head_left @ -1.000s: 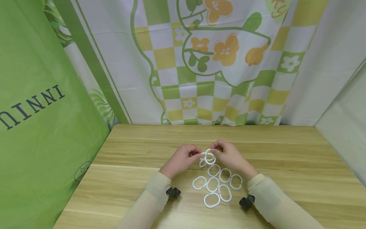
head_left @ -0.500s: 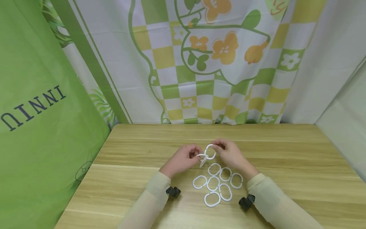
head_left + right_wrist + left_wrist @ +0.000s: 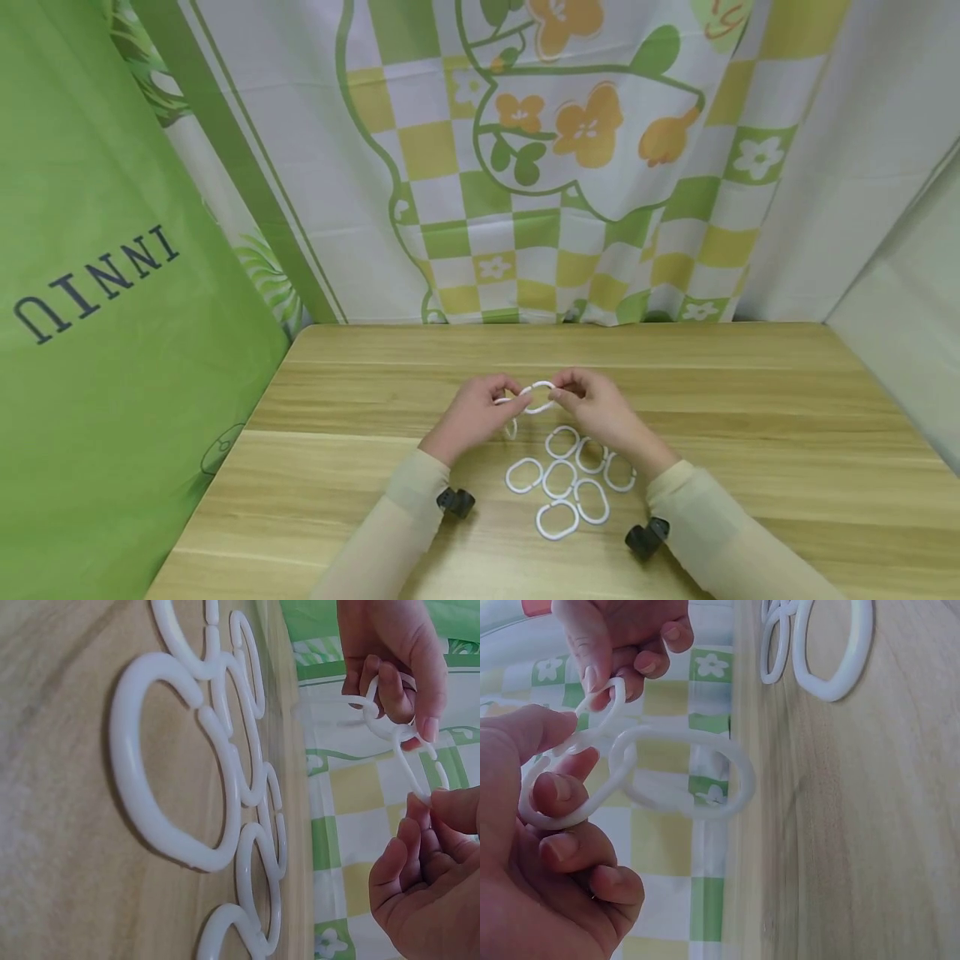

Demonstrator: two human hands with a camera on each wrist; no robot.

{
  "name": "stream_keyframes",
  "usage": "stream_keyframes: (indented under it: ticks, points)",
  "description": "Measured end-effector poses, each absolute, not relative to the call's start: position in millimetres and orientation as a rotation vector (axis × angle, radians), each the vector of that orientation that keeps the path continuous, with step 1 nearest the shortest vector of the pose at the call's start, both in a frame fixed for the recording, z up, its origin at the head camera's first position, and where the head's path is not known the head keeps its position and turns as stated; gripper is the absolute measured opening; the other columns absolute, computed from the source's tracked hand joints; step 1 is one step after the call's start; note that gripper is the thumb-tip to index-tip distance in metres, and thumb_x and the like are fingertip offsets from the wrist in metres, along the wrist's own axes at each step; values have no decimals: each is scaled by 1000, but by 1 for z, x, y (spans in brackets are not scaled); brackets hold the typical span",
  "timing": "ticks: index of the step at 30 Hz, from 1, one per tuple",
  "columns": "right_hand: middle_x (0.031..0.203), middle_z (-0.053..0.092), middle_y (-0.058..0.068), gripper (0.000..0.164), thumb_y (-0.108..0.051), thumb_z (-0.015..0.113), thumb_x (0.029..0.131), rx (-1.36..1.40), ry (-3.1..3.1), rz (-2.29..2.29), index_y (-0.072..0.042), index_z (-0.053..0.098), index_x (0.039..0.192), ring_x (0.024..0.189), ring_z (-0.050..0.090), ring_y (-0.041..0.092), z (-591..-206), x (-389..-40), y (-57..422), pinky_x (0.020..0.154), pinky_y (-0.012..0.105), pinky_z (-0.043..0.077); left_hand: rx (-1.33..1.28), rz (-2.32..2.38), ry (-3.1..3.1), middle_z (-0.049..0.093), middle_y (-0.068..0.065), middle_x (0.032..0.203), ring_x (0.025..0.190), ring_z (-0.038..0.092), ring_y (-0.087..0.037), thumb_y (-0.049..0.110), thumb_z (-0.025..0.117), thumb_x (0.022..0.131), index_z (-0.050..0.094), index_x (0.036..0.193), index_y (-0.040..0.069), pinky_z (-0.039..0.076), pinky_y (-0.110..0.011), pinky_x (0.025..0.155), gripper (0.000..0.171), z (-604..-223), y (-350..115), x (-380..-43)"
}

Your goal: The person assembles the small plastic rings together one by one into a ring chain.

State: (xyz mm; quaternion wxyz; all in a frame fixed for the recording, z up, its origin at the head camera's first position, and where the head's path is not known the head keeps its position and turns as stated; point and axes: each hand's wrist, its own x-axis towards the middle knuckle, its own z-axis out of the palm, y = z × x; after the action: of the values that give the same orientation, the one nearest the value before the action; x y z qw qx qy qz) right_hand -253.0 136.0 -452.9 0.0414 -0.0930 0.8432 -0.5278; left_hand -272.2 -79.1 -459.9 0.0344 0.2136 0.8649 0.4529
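Note:
Between my hands, white oval shower curtain rings with a small gap each hang linked as a short chain. My right hand (image 3: 603, 408) pinches the right end of one ring (image 3: 537, 412) between thumb and fingertips. At that ring's other end my left hand (image 3: 476, 417) has its thumb, while its curled fingers hold a second ring (image 3: 564, 823) passing round them. A third ring (image 3: 744, 780) dangles from the second, away from the fingers in the left wrist view. From the right wrist view, the pinched ring (image 3: 409, 774) stretches between both hands' fingertips.
Several loose white rings (image 3: 557, 537) lie close together on the wooden table (image 3: 360, 392), nearer the body than the hands. A patterned curtain (image 3: 517, 225) hangs behind the table's far edge. Green fabric (image 3: 135, 400) borders the left side.
The ring in my right hand has turned from upright to lying sideways between both hands. My left thumb has come to its left end, and the hanging ring has shifted left.

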Motion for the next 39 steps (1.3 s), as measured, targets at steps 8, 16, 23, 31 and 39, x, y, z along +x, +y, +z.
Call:
stream_keyframes:
  ticks: [8, 16, 23, 31, 39]
  points:
    - [95, 65, 16, 13, -11, 65, 94, -330, 2489, -1654, -1, 63, 103, 81, 59, 24, -459, -251, 140, 67, 27, 49, 693, 1448, 2670, 49, 4, 59, 48, 42, -7, 26, 65, 95, 70, 96, 14, 36, -24, 44, 13, -460, -83, -272]
    - [85, 63, 6, 14, -7, 65, 91, -441, 2546, -1416, 4, 65, 101, 78, 57, 17, -466, -255, 153, 70, 30, 48, 764, 1480, 2650, 49, 5, 60, 50, 42, -7, 24, 65, 96, 70, 96, 15, 37, -24, 48, 11, -458, -84, -271]
    - [72, 58, -1, 10, -11, 74, 81, -445, 2706, -1053, -6, 65, 85, 64, 53, 14, -473, -258, 158, 61, 31, 45, 791, 1492, 2633, 50, 4, 61, 51, 43, -8, 26, 65, 96, 70, 95, 15, 38, -25, 48, 12, -457, -83, -271]
    - [67, 57, -2, 14, -15, 76, 80, -370, 2725, -923, -11, 64, 76, 61, 52, 14, -476, -258, 151, 58, 30, 43, 845, 1496, 2634, 50, 5, 60, 51, 42, -7, 22, 67, 95, 70, 96, 13, 38, -24, 48, 10, -459, -81, -271]
    - [72, 56, 0, 11, -11, 71, 86, -376, 2717, -984, -9, 62, 79, 64, 51, 15, -477, -255, 152, 59, 31, 43, 828, 1463, 2643, 52, 4, 62, 52, 43, -7, 23, 66, 95, 71, 97, 14, 38, -24, 49, 10, -458, -80, -271]
